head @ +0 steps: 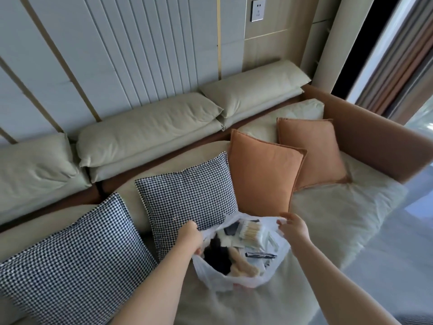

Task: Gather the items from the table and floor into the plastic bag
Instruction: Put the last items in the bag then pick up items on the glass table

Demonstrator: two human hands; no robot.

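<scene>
A translucent white plastic bag [218, 281] sits on the sofa seat, its mouth held wide. My left hand [190, 238] grips the bag's left rim. My right hand [294, 227] pinches the right rim. Inside the bag lie a pack of cotton swabs [251, 232], a dark cloth item [216, 254], a beige soft item [241, 263], a small black flat object [230, 229] and several paper packets.
The light green sofa [339, 207] has an orange side arm at right. Two houndstooth cushions [187, 195] [77, 249] stand left of the bag, two orange cushions [264, 170] [311, 151] behind it. A panelled wall with a socket [258, 10] rises behind.
</scene>
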